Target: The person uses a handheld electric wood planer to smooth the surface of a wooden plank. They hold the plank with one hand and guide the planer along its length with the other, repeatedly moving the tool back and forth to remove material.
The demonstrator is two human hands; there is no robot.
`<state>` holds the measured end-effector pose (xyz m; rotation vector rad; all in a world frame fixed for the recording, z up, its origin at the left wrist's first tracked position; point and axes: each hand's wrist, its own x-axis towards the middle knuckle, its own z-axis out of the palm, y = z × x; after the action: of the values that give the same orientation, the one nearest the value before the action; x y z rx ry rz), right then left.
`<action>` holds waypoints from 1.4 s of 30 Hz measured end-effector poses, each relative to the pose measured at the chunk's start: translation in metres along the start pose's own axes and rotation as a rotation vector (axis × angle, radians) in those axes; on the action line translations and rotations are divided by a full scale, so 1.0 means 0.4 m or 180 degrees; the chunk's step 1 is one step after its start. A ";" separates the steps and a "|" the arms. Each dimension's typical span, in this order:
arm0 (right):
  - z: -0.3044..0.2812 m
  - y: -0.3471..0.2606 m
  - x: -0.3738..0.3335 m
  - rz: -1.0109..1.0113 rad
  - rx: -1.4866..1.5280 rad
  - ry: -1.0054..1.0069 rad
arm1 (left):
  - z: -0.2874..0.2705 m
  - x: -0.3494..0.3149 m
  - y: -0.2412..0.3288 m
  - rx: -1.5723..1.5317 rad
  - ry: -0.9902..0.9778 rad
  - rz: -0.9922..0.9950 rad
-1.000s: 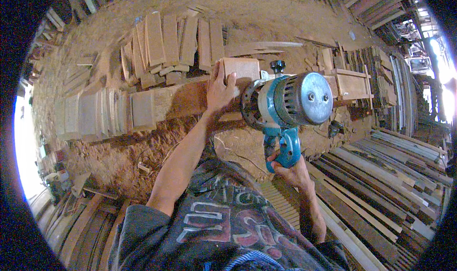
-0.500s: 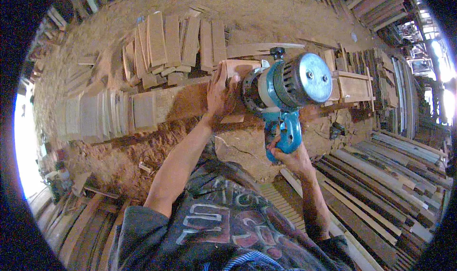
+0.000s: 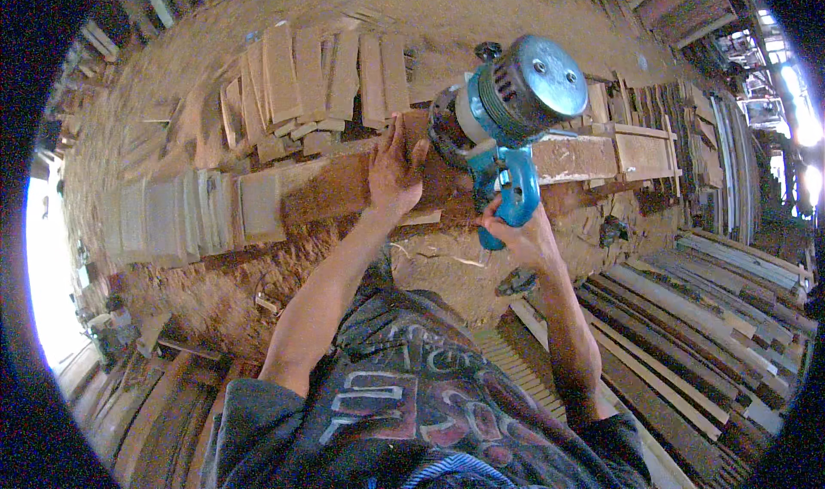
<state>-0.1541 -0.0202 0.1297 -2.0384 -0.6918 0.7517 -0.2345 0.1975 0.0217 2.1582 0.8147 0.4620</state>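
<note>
My right hand grips the blue handle of a power router with a round grey motor cap. The tool rests on a small wooden piece on top of a long wooden beam. My left hand lies flat on that beam with its fingers spread, pressing the wood just left of the tool's base. The part of the workpiece under the tool is hidden.
Short wooden boards lie stacked behind the beam and more stand in a row at its left end. Sawdust covers the ground. Long planks are piled at the right. A wooden frame sits on the beam's right.
The router has moved up and forward onto the beam, and my right hand has followed it. My left hand has stayed on the wood beside it.
</note>
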 end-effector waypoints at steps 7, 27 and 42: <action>0.010 0.010 0.104 0.0095 0.0305 0.0271 | 0.013 0.019 -0.021 0.0157 -0.0147 -0.0173; 0.021 0.048 -0.209 0.0038 0.2355 0.2214 | 0.007 0.005 0.165 0.1011 -0.0005 -0.0611; 0.048 0.536 -0.783 0.1913 0.1891 0.3097 | -0.067 0.264 0.172 0.2420 -0.1420 0.4897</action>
<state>-0.3347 -0.3359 0.0201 -1.7315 0.6478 0.1492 -0.1445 0.2493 0.0979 3.0632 -1.2815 0.3408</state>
